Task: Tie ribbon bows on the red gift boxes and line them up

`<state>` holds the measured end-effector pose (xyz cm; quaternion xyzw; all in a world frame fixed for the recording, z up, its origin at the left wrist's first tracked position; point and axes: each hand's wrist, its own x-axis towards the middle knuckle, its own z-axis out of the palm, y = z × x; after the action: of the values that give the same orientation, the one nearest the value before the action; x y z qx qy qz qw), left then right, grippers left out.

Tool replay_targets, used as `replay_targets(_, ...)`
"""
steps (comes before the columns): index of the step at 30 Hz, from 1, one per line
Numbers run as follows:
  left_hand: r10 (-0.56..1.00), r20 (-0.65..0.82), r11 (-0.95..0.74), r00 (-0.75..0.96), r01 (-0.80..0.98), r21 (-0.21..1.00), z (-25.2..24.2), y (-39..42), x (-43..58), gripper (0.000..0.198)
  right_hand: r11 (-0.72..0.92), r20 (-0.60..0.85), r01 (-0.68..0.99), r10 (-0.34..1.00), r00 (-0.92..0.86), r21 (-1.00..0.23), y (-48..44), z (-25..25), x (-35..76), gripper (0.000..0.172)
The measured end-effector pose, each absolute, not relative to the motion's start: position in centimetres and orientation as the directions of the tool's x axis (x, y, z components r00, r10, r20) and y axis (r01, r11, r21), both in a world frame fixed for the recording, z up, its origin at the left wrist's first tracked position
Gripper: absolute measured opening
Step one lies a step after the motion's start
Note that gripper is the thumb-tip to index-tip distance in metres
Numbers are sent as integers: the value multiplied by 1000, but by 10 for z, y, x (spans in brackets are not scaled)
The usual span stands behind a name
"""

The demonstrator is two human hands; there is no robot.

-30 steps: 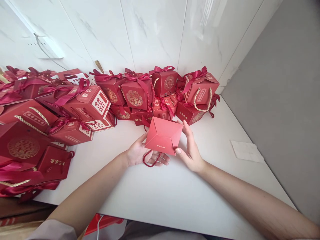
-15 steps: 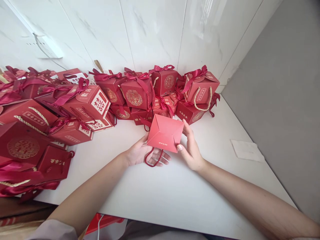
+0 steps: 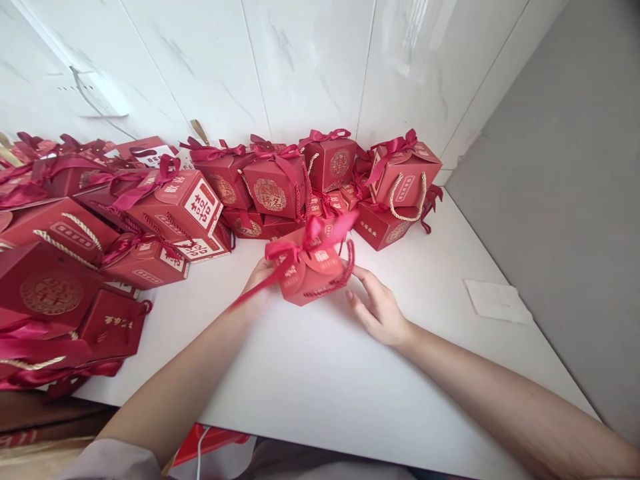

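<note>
A small red gift box (image 3: 311,270) with a pink-red ribbon bow and a red rope handle sits tilted over the white table (image 3: 325,380). My left hand (image 3: 260,280) grips the box from its left side, mostly hidden behind the box and a trailing ribbon. My right hand (image 3: 377,308) lies just right of the box, fingers stretched out and apart, fingertips close to the rope handle; I cannot tell whether they touch the box.
Several red gift boxes (image 3: 273,187) with ribbons and rope handles are piled along the white tiled wall and down the left side (image 3: 55,267). A white paper slip (image 3: 495,301) lies at the right. The grey wall (image 3: 565,187) bounds the table's right edge.
The box has been turned over: its plain folded bottom faced me before, now the ribbon top and handle show. My right hand has let go and opened beside it.
</note>
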<state>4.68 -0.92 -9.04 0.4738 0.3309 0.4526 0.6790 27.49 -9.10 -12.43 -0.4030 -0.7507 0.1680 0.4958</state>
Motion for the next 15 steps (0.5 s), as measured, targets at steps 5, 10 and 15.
replay_targets(5, 941, 22, 66, 338, -246, 967, -91, -5, 40, 54, 493, 475, 240, 870, -132, -836, -88, -123, 274, 33)
replay_targets(10, 965, 77, -53, 250, -101, 993, -92, -2, 39, 52, 357, 360, 174, 933, -15, -918, -80, -128, 274, 26)
replay_targets(15, 978, 158, -154, 136, -39, 987, -88, 2, 37, 42, 427, 449, 214, 891, 64, -878, -81, -127, 274, 29)
